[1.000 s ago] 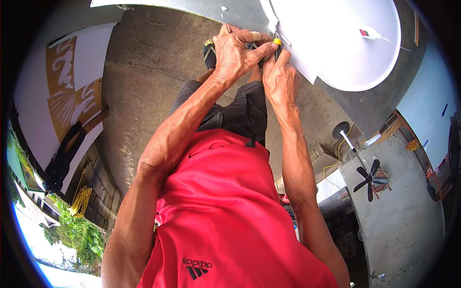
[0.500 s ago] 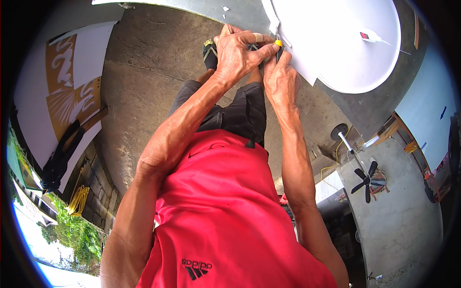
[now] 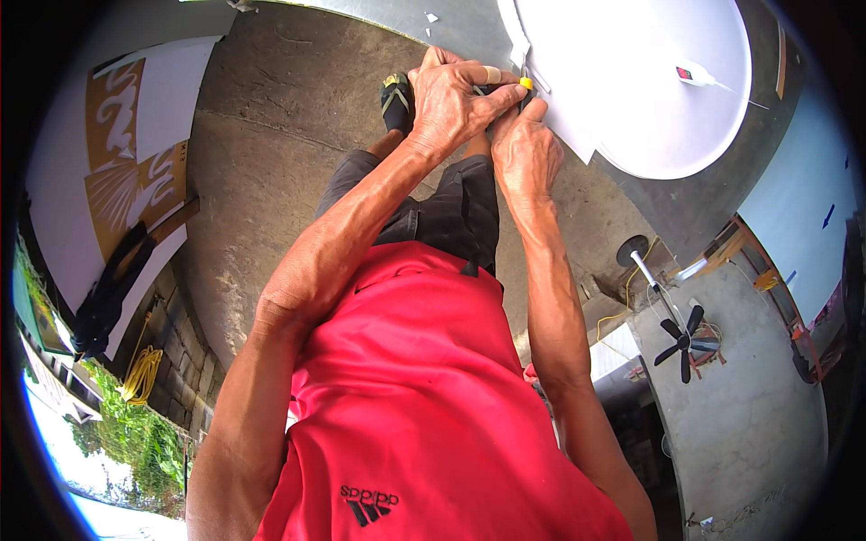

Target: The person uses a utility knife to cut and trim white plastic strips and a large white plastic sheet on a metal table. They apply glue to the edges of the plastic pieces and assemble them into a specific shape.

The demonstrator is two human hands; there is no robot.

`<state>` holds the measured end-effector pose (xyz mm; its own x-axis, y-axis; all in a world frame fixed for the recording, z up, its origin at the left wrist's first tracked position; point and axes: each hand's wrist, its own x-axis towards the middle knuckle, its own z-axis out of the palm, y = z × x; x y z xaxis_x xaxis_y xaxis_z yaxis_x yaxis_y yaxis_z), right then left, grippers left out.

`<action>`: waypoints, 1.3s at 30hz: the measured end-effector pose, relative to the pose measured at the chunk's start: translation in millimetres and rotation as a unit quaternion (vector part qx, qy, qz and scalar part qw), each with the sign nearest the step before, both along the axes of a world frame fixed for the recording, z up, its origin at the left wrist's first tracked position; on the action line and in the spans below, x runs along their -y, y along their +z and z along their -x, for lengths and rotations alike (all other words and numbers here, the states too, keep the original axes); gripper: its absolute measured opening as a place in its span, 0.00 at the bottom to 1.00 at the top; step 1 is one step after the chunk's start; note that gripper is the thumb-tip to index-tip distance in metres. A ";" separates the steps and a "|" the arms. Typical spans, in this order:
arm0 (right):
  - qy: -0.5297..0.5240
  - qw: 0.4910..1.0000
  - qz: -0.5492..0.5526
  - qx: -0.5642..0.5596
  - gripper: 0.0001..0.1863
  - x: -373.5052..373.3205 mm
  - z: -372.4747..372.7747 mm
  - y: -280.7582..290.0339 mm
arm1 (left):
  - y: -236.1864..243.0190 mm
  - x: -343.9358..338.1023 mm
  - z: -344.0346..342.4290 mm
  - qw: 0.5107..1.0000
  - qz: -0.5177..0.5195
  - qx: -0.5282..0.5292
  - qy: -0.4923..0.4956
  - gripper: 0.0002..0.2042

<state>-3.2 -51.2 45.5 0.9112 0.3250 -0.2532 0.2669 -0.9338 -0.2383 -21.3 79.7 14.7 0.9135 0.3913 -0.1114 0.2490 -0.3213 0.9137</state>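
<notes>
My right hand (image 3: pixel 526 153) grips what looks like a cutter knife, with a dark handle, a yellow knob (image 3: pixel 526 83) and a thin metal blade pointing away from me. My left hand (image 3: pixel 448 108), a tan bandage round one finger, has its thumb and fingertip pinched against the yellow knob. Most of the handle is hidden by my fingers. Just past the blade lies a narrow white strip (image 3: pixel 517 34) on the grey table (image 3: pixel 465 25). Beside my right hand is the corner of a white sheet (image 3: pixel 577 135), with a large round white disc (image 3: pixel 667 135) to its right.
A white bottle with a thin nozzle (image 3: pixel 695 76) lies on the disc. Small white scraps (image 3: pixel 431 17) are on the table. A black-bladed fan (image 3: pixel 683 343) stands at right, near a yellow cord (image 3: pixel 613 317). Painted panels (image 3: pixel 113 135) lean at left, above coiled yellow rope (image 3: pixel 142 374).
Both hands keep the same grip on the cutter knife. The view has shifted slightly; otherwise the hands and the things on the table look nearly unchanged.
</notes>
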 end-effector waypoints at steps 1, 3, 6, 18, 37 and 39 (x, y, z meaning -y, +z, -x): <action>0.000 1.000 0.004 0.003 0.15 -0.6 -0.2 -0.4 | -1.1 -0.1 0.0 1.000 0.003 -0.002 0.001 0.19; 0.003 1.000 0.016 0.005 0.15 -2.9 -0.1 0.5 | -1.3 -0.5 -0.4 1.000 0.008 -0.006 0.002 0.19; 0.006 0.999 0.034 -0.003 0.15 -3.5 -0.3 -0.5 | 2.3 -1.8 -1.5 1.000 0.017 -0.026 0.001 0.19; -0.006 1.000 -0.022 -0.020 0.15 7.2 6.2 7.6 | -0.6 -5.5 0.5 1.000 0.007 -0.016 -0.010 0.22; 0.036 0.998 0.004 0.044 0.15 9.2 -0.4 4.0 | -3.4 -0.8 1.0 1.000 -0.021 -0.008 0.002 0.21; 0.037 0.998 -0.009 0.050 0.15 8.6 -0.3 3.1 | -3.6 -1.2 0.2 1.000 -0.017 -0.016 -0.003 0.21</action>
<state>-2.8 -59.8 48.6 0.9048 0.3963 -0.1557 0.3583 -0.9062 -0.2244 -21.5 80.9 11.1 0.9117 0.3906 -0.1272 0.2762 -0.3535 0.8937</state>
